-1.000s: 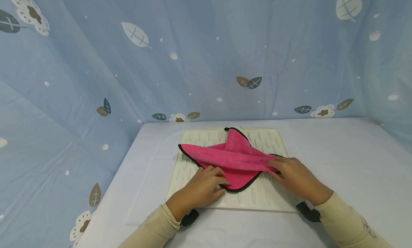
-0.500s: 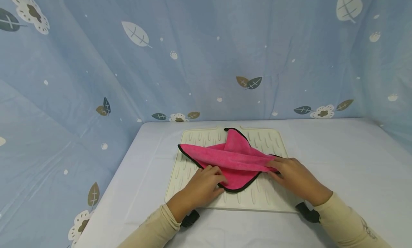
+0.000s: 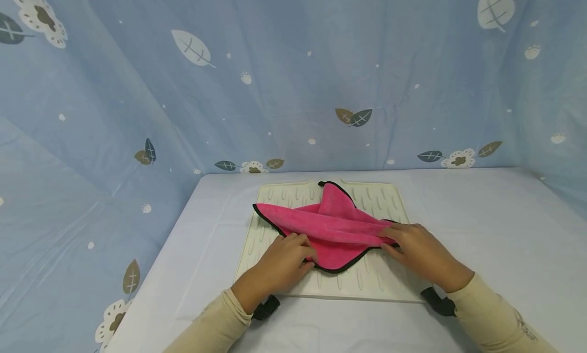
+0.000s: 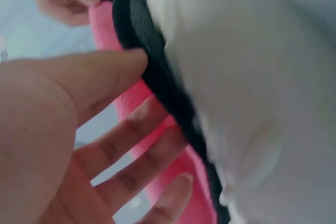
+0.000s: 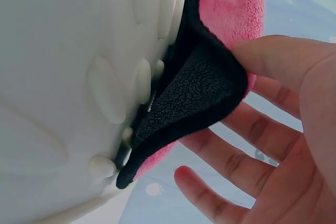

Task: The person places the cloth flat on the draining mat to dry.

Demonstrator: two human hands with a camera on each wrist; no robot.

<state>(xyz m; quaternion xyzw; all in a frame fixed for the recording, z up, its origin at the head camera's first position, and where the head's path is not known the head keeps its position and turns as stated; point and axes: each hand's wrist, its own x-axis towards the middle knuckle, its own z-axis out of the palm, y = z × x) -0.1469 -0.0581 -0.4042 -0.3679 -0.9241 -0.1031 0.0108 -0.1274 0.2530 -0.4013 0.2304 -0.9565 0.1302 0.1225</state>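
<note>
A pink cloth [image 3: 337, 225] with black edging and a dark grey underside lies rumpled and partly folded on a cream ribbed mat [image 3: 367, 287]. My left hand [image 3: 284, 259] is at its near left edge. In the left wrist view the fingers rest on the pink face, spread and only slightly bent, while the thumb [image 4: 121, 69] touches the black border. At the cloth's right end, my right hand [image 3: 412, 248] pinches the edge between thumb and fingers. The right wrist view shows the grey underside [image 5: 194, 87] raised there, with the thumb on the pink side.
The mat lies on a table covered in white cloth [image 3: 481, 215]. A blue curtain [image 3: 275, 88] printed with leaves and flowers hangs behind and on the left. Black wrist straps [image 3: 437, 302] show below the hands.
My left hand has shifted slightly left along the cloth's near edge. The right hand keeps its place and its grip, and the cloth has barely moved.
</note>
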